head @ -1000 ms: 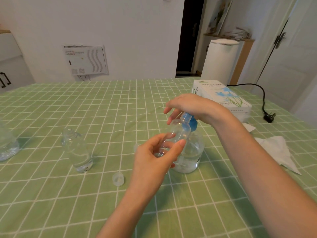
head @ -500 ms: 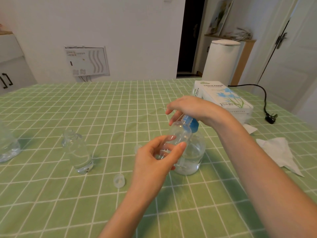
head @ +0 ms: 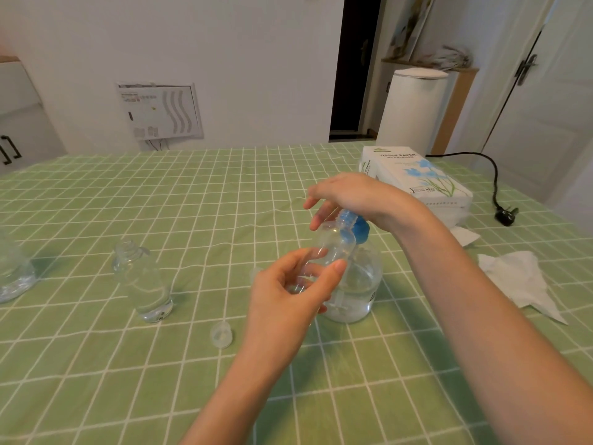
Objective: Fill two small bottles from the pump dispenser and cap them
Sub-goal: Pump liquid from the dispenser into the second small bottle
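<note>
My left hand (head: 290, 290) grips a small clear bottle (head: 333, 244), tilted with its open neck up against the blue pump head (head: 357, 228) of the round clear dispenser (head: 359, 284). My right hand (head: 349, 195) lies palm-down on top of that pump head, fingers spread. A second small clear bottle (head: 144, 281) stands uncapped on the green checked tablecloth (head: 160, 200) to the left, a little liquid in its base. One clear cap (head: 221, 335) lies on the cloth near my left wrist; another cap (head: 255, 273) peeks out behind my left hand.
A white tissue paper pack (head: 417, 178) lies at the back right, with crumpled tissues (head: 519, 281) in front of it. A black power cord and plug (head: 505, 215) rest at the right edge. Part of a clear container (head: 12, 274) shows at the far left.
Both hands keep their hold on the bottle and pump. The whole scene sits slightly lower and to the right from a small head movement.
</note>
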Demonstrator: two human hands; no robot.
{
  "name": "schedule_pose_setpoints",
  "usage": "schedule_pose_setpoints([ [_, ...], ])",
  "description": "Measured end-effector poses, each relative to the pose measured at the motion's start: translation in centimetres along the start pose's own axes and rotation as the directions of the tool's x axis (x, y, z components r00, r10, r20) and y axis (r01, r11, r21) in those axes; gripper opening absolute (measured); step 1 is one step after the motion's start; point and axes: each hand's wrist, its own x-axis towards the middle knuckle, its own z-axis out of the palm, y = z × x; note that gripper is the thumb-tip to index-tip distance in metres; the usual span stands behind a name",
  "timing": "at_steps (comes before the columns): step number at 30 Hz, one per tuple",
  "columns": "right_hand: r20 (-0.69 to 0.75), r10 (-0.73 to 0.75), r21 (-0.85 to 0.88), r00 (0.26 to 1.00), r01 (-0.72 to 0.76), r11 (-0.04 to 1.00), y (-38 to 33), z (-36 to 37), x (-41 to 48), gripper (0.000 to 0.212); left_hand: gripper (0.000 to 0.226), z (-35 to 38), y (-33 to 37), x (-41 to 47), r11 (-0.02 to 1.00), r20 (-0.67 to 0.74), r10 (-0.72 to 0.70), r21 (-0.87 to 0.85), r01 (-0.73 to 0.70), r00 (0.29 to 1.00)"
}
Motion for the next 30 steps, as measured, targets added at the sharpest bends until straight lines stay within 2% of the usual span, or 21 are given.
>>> schedule_pose_setpoints([
  [3, 0.005, -0.003, -0.018, 1.0, 0.003, 1.0, 0.4, 0.2, 0.0, 0.031, 0.012, -0.1, -0.1, -0.1, 1.0, 0.005, -0.006, 0.014, 0.006, 1.0],
  [12, -0.008, 0.028, -0.154, 1.0, -0.029, 0.988, -0.6, -0.6, 0.4, 0.037, 0.021, 0.1, 0.2, 0.0, 1.0, 0.006, -0.003, -0.007, 0.003, 1.0],
  [16, -0.004, 0.054, -0.106, 0.999, -0.054, 0.993, -0.5, -0.3, 0.2, 0.035, 0.023, 0.1, 0.3, 0.0, 1.0, 0.01, -0.004, -0.004, 0.004, 1.0],
  [22, -0.022, -0.006, -0.038, 1.0, 0.005, 0.999, -0.3, -0.2, 0.1, 0.033, 0.033, 0.2, 0.2, -0.1, 1.0, 0.005, -0.005, -0.007, 0.005, 1.0],
  [26, -0.009, -0.001, -0.041, 1.0, 0.0, 0.999, 0.2, 0.2, 0.2, 0.03, 0.017, 0.0, 0.0, -0.1, 1.0, -0.002, -0.02, -0.002, 0.02, 1.0],
  [30, -0.018, -0.005, -0.057, 1.0, 0.004, 0.998, 0.4, 0.5, 0.1, 0.032, 0.017, -0.1, -0.2, -0.1, 1.0, -0.009, -0.024, 0.01, 0.024, 1.0],
])
